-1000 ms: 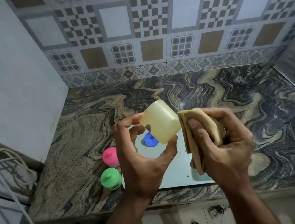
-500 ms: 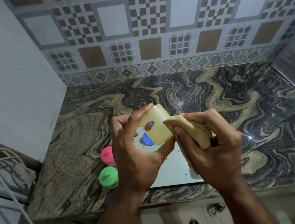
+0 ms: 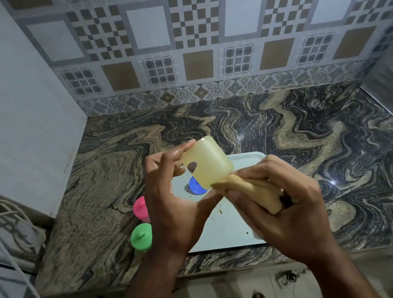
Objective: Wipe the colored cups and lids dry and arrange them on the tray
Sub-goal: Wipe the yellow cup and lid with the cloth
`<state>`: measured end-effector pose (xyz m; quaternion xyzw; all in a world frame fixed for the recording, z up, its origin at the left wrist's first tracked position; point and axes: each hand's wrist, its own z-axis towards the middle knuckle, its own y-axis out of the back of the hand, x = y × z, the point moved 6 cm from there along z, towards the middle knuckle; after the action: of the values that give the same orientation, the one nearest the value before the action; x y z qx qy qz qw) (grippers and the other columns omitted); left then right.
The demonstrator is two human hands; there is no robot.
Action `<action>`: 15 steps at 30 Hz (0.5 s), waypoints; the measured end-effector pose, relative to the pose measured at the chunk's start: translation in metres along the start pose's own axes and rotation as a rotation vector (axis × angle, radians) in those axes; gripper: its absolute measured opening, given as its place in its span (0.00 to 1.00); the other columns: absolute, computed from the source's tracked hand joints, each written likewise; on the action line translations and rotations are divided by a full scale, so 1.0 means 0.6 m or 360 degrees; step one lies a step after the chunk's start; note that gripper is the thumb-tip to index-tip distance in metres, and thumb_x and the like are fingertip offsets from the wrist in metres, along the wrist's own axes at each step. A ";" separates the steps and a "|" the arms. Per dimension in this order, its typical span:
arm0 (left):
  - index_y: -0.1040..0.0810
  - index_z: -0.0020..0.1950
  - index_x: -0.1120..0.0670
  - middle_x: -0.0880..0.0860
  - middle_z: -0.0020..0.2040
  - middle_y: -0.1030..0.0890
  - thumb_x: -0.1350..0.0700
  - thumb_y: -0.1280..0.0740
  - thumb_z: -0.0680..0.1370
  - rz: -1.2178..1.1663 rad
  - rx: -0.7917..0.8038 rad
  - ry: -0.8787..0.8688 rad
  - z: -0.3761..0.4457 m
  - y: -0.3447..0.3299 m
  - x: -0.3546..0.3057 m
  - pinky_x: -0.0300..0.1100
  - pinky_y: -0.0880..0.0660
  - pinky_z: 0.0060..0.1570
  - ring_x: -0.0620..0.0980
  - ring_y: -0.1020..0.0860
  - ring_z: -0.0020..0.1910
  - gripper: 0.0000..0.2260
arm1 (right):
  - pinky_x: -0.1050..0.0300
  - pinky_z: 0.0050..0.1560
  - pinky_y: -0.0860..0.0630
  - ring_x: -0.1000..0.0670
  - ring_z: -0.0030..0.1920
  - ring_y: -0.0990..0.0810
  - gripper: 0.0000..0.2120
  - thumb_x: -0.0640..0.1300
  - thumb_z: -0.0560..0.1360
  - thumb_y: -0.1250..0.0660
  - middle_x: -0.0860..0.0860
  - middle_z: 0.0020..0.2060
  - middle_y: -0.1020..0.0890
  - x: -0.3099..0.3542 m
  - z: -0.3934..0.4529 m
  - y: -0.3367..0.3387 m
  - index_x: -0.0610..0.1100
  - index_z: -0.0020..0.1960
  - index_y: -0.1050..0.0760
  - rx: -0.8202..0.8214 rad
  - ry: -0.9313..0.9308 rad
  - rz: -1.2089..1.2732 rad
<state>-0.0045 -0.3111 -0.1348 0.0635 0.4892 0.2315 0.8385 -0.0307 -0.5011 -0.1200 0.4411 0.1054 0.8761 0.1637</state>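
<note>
left hand [image 3: 173, 213] gripping yellow cup [image 3: 207, 163], right hand [image 3: 281, 202] clutching cloth [image 3: 252, 189]

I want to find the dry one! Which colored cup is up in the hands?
The yellow cup, gripped by the left hand. The pink cup and green cup stand on the counter.

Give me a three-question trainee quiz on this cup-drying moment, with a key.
1. True or false: the left hand holds the yellow cup.
2. What does the right hand grip?
3. Which item lies on the tray? A: pink cup B: blue lid C: green cup

Key: 1 true; 2 the cloth; 3 B.
</note>
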 end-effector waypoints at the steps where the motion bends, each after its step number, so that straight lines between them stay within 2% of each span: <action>1: 0.23 0.68 0.46 0.50 0.59 0.26 0.43 0.18 0.66 -0.0054 0.0000 -0.0002 0.000 0.000 0.003 0.48 0.19 0.59 0.49 0.20 0.56 0.33 | 0.55 0.39 0.23 0.50 0.41 0.16 0.08 0.45 0.76 0.21 0.52 0.43 0.16 -0.003 -0.002 0.005 0.43 0.51 0.15 -0.0046 -0.0029 0.0004; 4: 0.24 0.67 0.47 0.56 0.61 0.26 0.48 0.17 0.66 -0.0214 0.0002 -0.0005 -0.004 -0.006 0.007 0.57 0.19 0.60 0.52 0.20 0.58 0.32 | 0.57 0.43 0.23 0.49 0.43 0.16 0.07 0.46 0.77 0.23 0.52 0.44 0.15 -0.009 -0.003 0.011 0.44 0.52 0.16 -0.0134 -0.0125 0.0051; 8: 0.24 0.68 0.47 0.58 0.61 0.26 0.50 0.16 0.67 -0.0327 0.0070 -0.0042 -0.008 -0.015 0.004 0.59 0.20 0.61 0.57 0.19 0.59 0.32 | 0.47 0.43 0.19 0.44 0.45 0.14 0.06 0.49 0.76 0.23 0.52 0.46 0.13 -0.014 0.002 0.006 0.52 0.53 0.15 -0.0267 -0.0261 0.0201; 12: 0.24 0.68 0.47 0.57 0.59 0.26 0.51 0.16 0.67 -0.0289 0.0106 -0.0110 -0.007 -0.016 -0.003 0.57 0.20 0.60 0.54 0.19 0.61 0.32 | 0.52 0.35 0.22 0.45 0.34 0.15 0.06 0.46 0.76 0.21 0.48 0.41 0.13 -0.022 0.012 -0.001 0.50 0.52 0.14 -0.0387 -0.0409 0.0332; 15: 0.24 0.68 0.49 0.58 0.58 0.26 0.51 0.15 0.67 -0.0304 0.0115 -0.0142 -0.005 -0.016 -0.006 0.59 0.20 0.59 0.59 0.19 0.61 0.33 | 0.53 0.32 0.21 0.47 0.31 0.16 0.05 0.44 0.77 0.20 0.50 0.38 0.14 -0.019 0.025 0.000 0.49 0.50 0.15 -0.0458 -0.0455 0.0364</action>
<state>-0.0056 -0.3218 -0.1367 0.0571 0.4631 0.1298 0.8749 -0.0123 -0.5050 -0.1197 0.5419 -0.0957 0.8236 0.1377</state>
